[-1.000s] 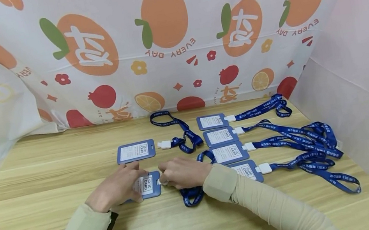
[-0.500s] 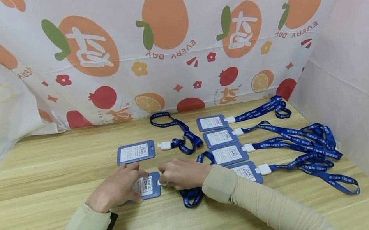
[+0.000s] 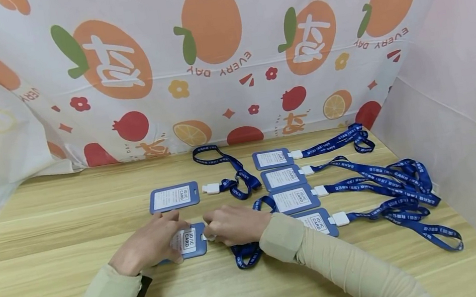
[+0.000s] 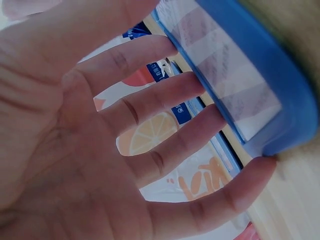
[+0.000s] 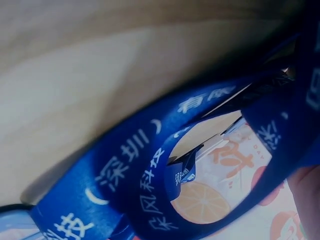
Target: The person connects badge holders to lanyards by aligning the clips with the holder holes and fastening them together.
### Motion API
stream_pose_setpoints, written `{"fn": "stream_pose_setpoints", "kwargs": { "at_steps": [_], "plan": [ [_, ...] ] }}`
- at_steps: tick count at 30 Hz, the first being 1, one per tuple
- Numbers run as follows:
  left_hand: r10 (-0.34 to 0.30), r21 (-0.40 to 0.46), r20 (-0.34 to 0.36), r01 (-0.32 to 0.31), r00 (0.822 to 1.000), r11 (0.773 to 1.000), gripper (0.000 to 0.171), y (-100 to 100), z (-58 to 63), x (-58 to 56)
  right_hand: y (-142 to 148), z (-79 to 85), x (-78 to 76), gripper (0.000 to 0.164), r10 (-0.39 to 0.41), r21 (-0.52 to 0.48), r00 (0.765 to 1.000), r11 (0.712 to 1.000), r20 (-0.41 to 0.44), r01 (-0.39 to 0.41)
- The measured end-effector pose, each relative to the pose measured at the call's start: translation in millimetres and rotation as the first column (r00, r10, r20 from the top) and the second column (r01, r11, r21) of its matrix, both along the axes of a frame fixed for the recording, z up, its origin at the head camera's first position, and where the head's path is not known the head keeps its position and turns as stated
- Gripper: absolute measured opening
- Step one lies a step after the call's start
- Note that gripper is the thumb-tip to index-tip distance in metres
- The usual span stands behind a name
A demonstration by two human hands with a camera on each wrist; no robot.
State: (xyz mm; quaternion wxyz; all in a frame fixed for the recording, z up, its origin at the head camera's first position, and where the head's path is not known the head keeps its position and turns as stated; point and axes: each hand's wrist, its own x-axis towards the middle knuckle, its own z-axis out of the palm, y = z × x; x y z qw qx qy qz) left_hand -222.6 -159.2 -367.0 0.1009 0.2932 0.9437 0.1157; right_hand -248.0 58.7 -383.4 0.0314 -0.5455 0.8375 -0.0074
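A blue ID card holder (image 3: 193, 241) lies flat on the wooden table, and my left hand (image 3: 151, 243) grips it by its long edges, thumb on the near side. In the left wrist view the fingertips of that hand (image 4: 115, 135) touch the rim of the card holder (image 4: 292, 115). My right hand (image 3: 236, 224) pinches the white clip of a blue lanyard right at the slotted end of the holder; its fingers mostly cover the clip. The lanyard (image 3: 248, 258) trails from under that hand, and its printed strap (image 5: 125, 160) fills much of the right wrist view.
Farther back lies another card holder (image 3: 174, 197), with a lanyard (image 3: 243, 183) apart from it, its white clip (image 3: 211, 188) facing the slot. At right, several holders (image 3: 295, 198) form a column, lanyards (image 3: 380, 182) attached. A fruit-print curtain (image 3: 222, 100) stands behind.
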Motion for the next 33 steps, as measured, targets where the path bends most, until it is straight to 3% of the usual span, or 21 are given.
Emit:
{"fn": "stream_pose_setpoints", "kwargs": {
  "at_steps": [33],
  "plan": [
    [0.001, -0.009, -0.007, -0.001, 1.000, 1.000, 0.062, 0.3, -0.4, -0.4, -1.0, 0.2, 0.1, 0.023, -0.003, 0.011, 1.000, 1.000, -0.019, 0.003]
  ]
}}
